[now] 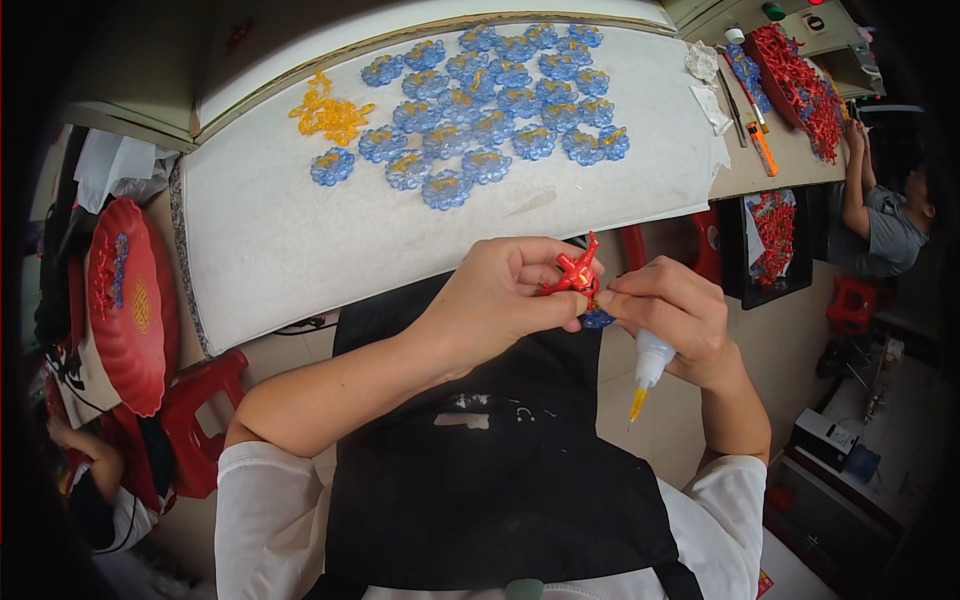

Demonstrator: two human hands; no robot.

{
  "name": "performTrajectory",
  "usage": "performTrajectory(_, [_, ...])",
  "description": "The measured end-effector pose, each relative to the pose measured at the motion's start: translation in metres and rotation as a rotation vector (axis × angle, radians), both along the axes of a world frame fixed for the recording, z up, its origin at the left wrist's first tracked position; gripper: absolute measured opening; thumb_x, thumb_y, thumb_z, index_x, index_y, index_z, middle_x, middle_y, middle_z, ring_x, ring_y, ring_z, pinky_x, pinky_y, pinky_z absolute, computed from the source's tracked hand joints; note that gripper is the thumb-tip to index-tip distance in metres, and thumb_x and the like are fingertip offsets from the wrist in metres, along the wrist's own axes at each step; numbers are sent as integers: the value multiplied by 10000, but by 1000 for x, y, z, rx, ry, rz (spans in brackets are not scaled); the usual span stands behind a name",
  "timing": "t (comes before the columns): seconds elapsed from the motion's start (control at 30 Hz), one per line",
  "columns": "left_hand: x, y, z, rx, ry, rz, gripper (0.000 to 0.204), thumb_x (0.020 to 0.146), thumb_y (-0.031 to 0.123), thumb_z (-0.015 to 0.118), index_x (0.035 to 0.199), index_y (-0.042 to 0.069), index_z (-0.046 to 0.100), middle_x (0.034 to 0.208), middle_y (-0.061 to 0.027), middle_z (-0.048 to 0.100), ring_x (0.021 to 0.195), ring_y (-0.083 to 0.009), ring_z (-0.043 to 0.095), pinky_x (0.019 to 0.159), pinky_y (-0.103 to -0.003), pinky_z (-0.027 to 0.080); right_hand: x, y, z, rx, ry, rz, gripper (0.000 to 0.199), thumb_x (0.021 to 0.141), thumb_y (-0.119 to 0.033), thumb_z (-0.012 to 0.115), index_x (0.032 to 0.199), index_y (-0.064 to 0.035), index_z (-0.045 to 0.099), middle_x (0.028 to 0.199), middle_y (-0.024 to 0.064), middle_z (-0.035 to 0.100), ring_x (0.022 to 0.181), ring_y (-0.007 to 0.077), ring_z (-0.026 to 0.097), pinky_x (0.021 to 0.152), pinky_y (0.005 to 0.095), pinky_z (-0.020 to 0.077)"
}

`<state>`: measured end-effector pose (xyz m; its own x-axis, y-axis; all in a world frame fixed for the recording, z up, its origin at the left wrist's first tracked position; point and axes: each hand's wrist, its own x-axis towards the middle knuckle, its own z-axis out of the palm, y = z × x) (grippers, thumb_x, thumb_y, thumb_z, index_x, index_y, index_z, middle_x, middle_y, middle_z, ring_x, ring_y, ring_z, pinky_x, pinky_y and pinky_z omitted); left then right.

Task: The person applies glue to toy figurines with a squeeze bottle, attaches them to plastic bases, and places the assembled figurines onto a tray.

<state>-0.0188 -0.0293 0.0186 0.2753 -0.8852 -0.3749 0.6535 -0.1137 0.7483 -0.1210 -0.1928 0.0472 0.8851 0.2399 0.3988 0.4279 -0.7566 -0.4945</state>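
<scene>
In front of my black apron, just off the table's near edge, my left hand (pixel 500 290) is closed around a small glossy red figurine (pixel 577 272). A blue translucent piece (pixel 598 320) shows just below the figurine, partly hidden by fingers. My right hand (pixel 685 310) grips a white glue bottle (pixel 653 358) against its palm, its amber needle tip pointing down and away from the figurine. The right thumb and forefinger pinch together at the figurine's lower end; whether they hold a small part there is hidden.
Rows of blue translucent flower-shaped pieces (pixel 448 138) with yellow bits cover the white-sheeted table (pixel 290 235). Yellow pieces (pixel 330 112) lie heaped at left. A red scalloped tray (pixel 130 350), red stool (pixel 205 420), orange cutter (pixel 762 150) and red parts (pixel 795 85) surround it. Co-workers sit at both sides.
</scene>
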Motion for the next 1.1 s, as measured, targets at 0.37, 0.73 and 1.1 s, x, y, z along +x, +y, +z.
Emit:
performTrajectory(0.37, [10,7,-8,-34,83,-38,396,799,67,540,1159,-37,412,900,-111,587,753,-131,582,692,-248,478,1,7,-9,291,116,-102,250,596,12,682,835,-10,610,769,83,561,641,187,556,531,258,443])
performTrajectory(0.73, [9,15,1,-155,281,24,438,866,186,432,1225,-36,315,909,-155,577,798,-192,596,733,-273,468,0,5,-44,1264,332,-62,196,682,109,585,864,39,565,873,157,551,681,156,559,554,237,478])
performTrajectory(1.1, [2,19,-6,-156,-131,160,454,783,1,546,1202,-3,370,893,-78,587,843,-100,550,748,-226,429,6,26,-21,269,-55,-179,249,589,31,679,824,-41,636,812,87,580,676,182,579,536,250,467])
